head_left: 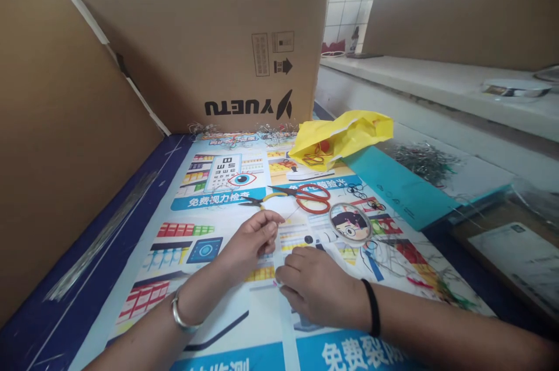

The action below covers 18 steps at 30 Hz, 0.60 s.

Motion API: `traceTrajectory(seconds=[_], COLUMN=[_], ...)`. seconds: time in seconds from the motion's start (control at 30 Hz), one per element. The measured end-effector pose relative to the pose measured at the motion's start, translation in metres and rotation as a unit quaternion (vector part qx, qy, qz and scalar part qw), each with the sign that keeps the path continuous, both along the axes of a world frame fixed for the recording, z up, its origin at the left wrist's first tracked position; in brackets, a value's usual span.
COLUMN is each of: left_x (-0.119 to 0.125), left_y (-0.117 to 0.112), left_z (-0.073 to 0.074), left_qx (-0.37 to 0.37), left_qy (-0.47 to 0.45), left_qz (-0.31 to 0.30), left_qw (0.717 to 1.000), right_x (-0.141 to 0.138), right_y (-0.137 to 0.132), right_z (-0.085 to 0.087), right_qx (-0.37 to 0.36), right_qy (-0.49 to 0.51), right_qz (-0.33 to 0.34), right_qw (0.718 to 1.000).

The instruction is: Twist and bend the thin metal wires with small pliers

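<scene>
My left hand point(255, 243), a silver bangle on its wrist, is closed in a pinch over the printed sheet point(236, 307). A thin, faint wire seems to stick out from its fingertips. Lower and to the right, my right hand point(314, 283) is closed with its fingers curled; a tiny pinkish bit shows near the fingertips, too small to name. Beyond the hands lie red-handled scissors point(321, 188) and pliers point(252, 202) with yellow on the handles. A round clear dish point(370, 232) with small pink bits sits just past my right hand.
Cardboard walls point(174, 39) rise at the left and back. A yellow bag point(349, 126) lies open beside a teal sheet point(406, 190). Silver wire scraps point(423, 162) are heaped at the right, and a wire bundle point(105, 234) lies left. Black rings point(358, 190) lie near the dish.
</scene>
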<state>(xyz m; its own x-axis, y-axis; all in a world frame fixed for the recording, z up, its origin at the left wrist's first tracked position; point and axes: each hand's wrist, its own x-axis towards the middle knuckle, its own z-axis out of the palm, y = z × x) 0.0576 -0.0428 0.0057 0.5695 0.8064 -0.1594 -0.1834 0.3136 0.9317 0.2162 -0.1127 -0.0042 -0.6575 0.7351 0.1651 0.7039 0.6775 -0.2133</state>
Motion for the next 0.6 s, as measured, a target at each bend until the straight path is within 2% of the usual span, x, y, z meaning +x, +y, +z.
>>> traceTrajectory(seconds=[0.13, 0.4, 0.6], left_x=[0.0040, 0.0032, -0.0024], left_y=[-0.0026, -0.0036, -0.0021], left_z=[-0.0033, -0.0005, 0.0049], left_qx=[-0.008, 0.011, 0.046], left_qy=[-0.012, -0.004, 0.050], left_qz=[0.022, -0.003, -0.002], left_qw=[1.000, 1.000, 0.998], right_x=[0.0002, -0.0022, -0.0006], right_y=[-0.0008, 0.0011, -0.0003], right_z=[0.0031, -0.0024, 0.0001], right_qx=[0.018, 0.114, 0.127], right_qy=[0.027, 0.051, 0.073], right_qz=[0.017, 0.008, -0.010], right_qw=[0.999, 0.992, 0.989])
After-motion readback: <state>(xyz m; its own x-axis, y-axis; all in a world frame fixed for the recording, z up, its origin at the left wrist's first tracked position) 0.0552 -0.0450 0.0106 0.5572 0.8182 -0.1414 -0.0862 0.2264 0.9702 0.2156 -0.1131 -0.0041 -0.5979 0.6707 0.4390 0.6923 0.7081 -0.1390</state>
